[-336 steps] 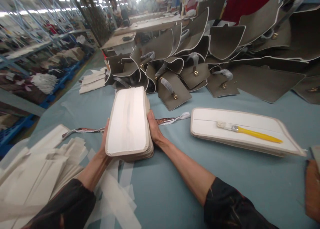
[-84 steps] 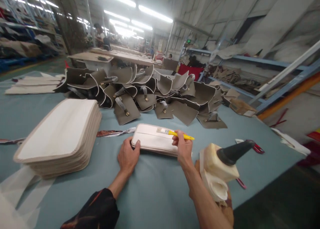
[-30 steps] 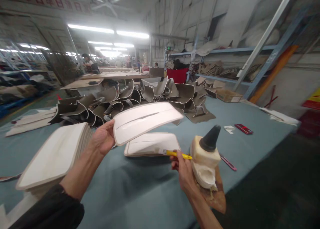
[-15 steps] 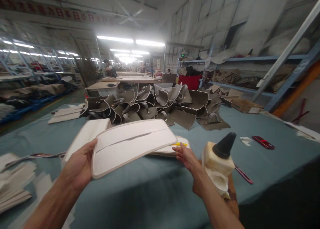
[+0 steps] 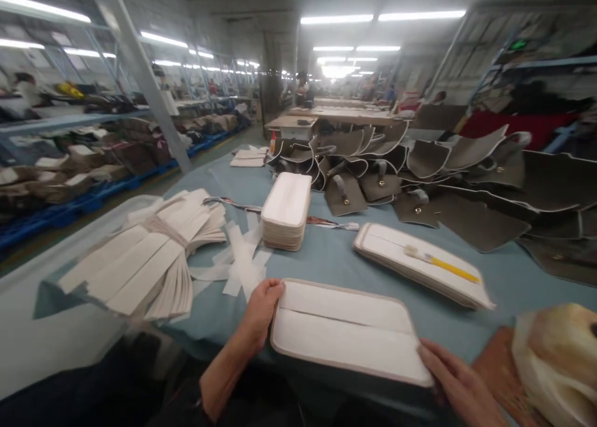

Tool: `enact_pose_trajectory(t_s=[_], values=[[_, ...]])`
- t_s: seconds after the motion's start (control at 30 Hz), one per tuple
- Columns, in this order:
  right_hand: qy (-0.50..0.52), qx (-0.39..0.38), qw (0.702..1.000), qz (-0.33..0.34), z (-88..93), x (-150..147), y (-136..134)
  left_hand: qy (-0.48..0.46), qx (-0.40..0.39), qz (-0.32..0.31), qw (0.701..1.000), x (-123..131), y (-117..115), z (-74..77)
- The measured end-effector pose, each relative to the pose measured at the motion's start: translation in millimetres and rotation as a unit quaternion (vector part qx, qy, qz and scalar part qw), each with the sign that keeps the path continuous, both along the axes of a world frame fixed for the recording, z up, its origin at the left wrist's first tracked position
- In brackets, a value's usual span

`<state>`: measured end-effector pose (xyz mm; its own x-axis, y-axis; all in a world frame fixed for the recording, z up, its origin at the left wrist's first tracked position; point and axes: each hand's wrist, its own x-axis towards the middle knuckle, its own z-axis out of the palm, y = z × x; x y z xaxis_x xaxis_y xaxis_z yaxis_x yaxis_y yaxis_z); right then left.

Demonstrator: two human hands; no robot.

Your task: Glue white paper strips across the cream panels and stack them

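A flat white panel (image 5: 345, 334) with rounded corners, beige edging and a lengthwise slit is held near the front edge of the table. My left hand (image 5: 261, 312) pinches its upper left corner, thumb on top. At the right end, my right hand (image 5: 454, 374) grips the panel's edge, its fingers partly under it. Beyond the panel lies a stack of similar panels (image 5: 396, 259), with a yellow-handled brush (image 5: 448, 268) resting on top. A taller, neat stack of such panels (image 5: 285, 206) stands farther left.
Tied bundles of pale strips (image 5: 140, 253) lie at left, beside loose translucent strips (image 5: 245, 259). Grey-brown bag pieces (image 5: 466, 209) with white edges heap along the back. A stained cream container (image 5: 555, 352) stands at right, near my right hand. Blue-green cloth (image 5: 336, 259) covers the table.
My view has turned left. My right hand, earlier free near the stack with the brush, now holds the panel's right end. The panel has come lower and closer to the table's front edge.
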<state>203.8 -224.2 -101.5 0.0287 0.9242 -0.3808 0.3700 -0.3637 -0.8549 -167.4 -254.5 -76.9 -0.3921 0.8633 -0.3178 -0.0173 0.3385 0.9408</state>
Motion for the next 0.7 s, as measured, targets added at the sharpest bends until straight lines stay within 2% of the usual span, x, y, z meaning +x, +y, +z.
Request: enact_pose_trajectory(t_s=[0.07, 0.17, 0.3, 0.43, 0.6, 0.7], values=[[-0.055, 0.031, 0.998, 0.019, -10.6, 0, -3, 0.044, -0.004, -0.002, 0.999, -5, -7, -6.8], [-0.09, 0.077, 0.993, 0.008, -12.6, -6, -6, 0.115, 0.005, -0.014, 0.993, -10, -11, -5.3], [-0.086, 0.075, 0.993, 0.004, -6.2, -13, -9, 0.178, 0.013, -0.026, 0.984, -13, -7, 1.1], [-0.088, 0.077, 0.993, -0.006, -7.8, -13, -11, 0.224, 0.006, -0.039, 0.974, -16, 2, -0.4], [-0.175, 0.094, 0.98, -0.023, -8.7, -15, -14, 0.298, 0.0, -0.048, 0.953, -9, 10, 0.6], [-0.224, 0.108, 0.968, -0.038, -10.1, -7, -18, 0.351, -0.003, -0.042, 0.936, -5, 4, 5.5]])
